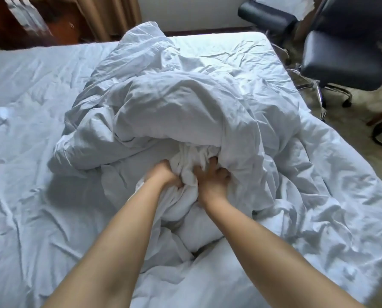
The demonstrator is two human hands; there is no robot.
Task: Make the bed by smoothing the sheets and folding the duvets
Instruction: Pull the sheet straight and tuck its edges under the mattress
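Note:
A white duvet (185, 103) lies bunched in a high, crumpled heap across the middle of the bed. Under it the white sheet (30, 90) is spread out and creased. My left hand (163, 174) grips a gathered wad of the duvet's cloth at the near side of the heap, its fingers buried in the folds. Right beside it my right hand (212, 176) clutches the same wad, fingers curled into the cloth. Both forearms reach forward from the bottom of the view.
Two dark office chairs (341, 58) on metal bases stand on the floor off the bed's right side. Brown curtains (110, 16) and dark wooden furniture (30, 21) lie beyond the far edge. More rumpled bedding (318, 207) covers the near right.

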